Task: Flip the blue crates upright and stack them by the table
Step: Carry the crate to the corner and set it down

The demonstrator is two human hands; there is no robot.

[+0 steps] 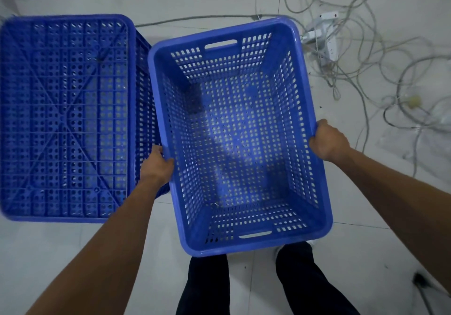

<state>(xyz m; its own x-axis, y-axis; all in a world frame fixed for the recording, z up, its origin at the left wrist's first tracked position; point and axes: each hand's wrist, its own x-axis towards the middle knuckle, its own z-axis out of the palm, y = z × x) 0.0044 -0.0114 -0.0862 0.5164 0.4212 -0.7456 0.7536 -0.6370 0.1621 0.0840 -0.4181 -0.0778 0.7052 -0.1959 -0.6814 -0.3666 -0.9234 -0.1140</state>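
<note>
An upright blue crate (pixel 310 95) with perforated walls fills the middle of the head view, its open top facing me and nothing inside. My left hand (pixel 157 165) grips its left rim and my right hand (pixel 328 140) grips its right rim. A second blue crate (pixel 63 117) lies upside down on the floor at the left, its ribbed underside facing up. The two crates almost touch along their long sides. No table is in view.
A tangle of pale cables (pixel 380 53) and a white power strip (pixel 328 43) spread over the tiled floor at the upper right. One cable (pixel 195 19) runs behind both crates. My legs in dark trousers (pixel 207 285) stand just below the held crate.
</note>
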